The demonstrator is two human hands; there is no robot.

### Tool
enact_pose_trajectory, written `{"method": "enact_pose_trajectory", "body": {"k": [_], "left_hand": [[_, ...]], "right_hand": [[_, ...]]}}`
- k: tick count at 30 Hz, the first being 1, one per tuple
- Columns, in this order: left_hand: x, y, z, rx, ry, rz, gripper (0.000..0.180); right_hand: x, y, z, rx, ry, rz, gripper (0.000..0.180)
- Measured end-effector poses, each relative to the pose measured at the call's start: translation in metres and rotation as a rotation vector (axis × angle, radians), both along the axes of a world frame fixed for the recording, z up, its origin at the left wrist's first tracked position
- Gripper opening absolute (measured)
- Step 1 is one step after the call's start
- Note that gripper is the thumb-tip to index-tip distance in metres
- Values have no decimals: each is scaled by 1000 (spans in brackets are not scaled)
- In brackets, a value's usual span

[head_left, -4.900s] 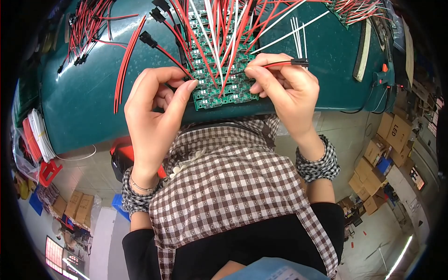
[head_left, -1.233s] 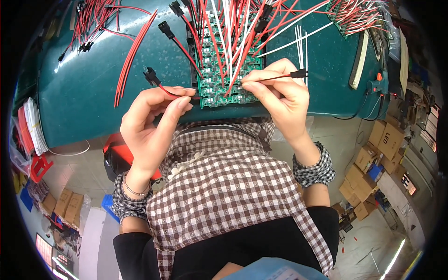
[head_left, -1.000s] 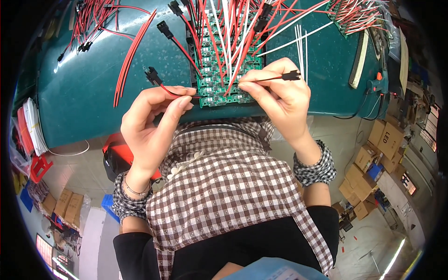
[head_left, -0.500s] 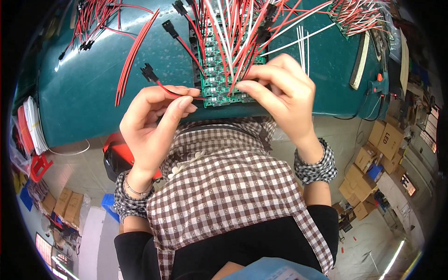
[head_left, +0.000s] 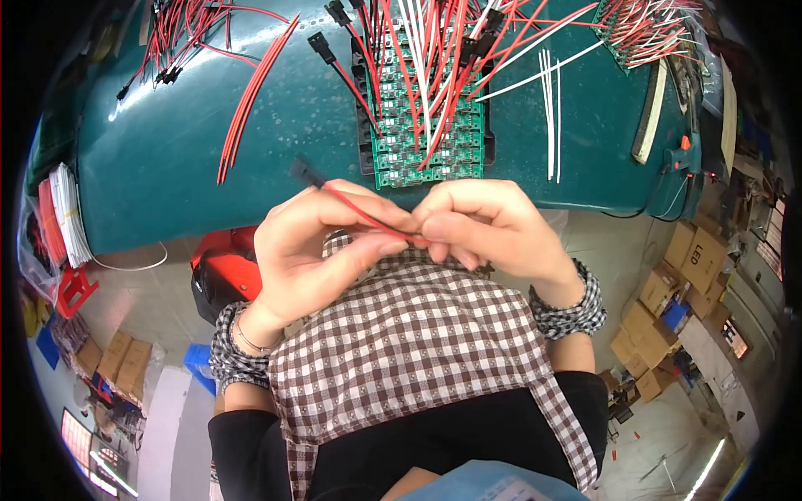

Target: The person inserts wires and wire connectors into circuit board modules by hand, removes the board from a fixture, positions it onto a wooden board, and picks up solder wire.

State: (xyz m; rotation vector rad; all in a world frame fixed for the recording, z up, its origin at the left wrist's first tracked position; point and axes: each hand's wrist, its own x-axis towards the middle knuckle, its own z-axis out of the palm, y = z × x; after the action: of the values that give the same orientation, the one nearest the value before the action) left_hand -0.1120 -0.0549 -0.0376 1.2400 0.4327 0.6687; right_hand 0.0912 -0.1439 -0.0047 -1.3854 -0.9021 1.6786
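Observation:
Between my hands, just in front of the table's near edge, is a red-and-black cable point(head_left: 361, 212) with a black plug point(head_left: 307, 173) at its far-left end. My left hand point(head_left: 309, 246) pinches the cable between thumb and fingers. At the other end of the wires, the thumb and fingertips of my right hand point(head_left: 497, 225) are closed. The bare wire tips are hidden there. Just beyond my hands, a panel of green circuit boards point(head_left: 397, 159) lies in a black tray point(head_left: 489, 149). Red, white and black wires point(head_left: 426, 83) rise from the boards, some ending in black plugs.
Loose red wires point(head_left: 251, 104) lie left of the boards, white wires point(head_left: 549, 125) to the right. More plugged cables point(head_left: 180, 37) sit far left. Another wired board panel point(head_left: 647, 33) is far right, near a teal glue gun point(head_left: 685, 159). Cardboard boxes point(head_left: 693, 255) stand beyond the table.
Both hands have drawn back from the boards toward my body and come together. The plugged cable moved with my left hand; my right hand left the upright wires and now meets the cable's end.

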Motion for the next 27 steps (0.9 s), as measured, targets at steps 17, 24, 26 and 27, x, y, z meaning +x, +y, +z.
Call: {"method": "enact_pose_trajectory", "body": {"k": [17, 24, 26, 27], "left_hand": [[0, 0, -1, -122, 37, 87, 13], [3, -1, 4, -152, 56, 117, 13], [6, 0, 4, -134, 5, 76, 19], [8, 0, 4, -125, -19, 56, 22]], "right_hand": [[-10, 0, 2, 115, -202, -70, 22], [-18, 2, -8, 545, -664, -100, 13], [-18, 2, -8, 529, -685, -108, 11], [-16, 3, -7, 532, -688, -110, 11]]}}
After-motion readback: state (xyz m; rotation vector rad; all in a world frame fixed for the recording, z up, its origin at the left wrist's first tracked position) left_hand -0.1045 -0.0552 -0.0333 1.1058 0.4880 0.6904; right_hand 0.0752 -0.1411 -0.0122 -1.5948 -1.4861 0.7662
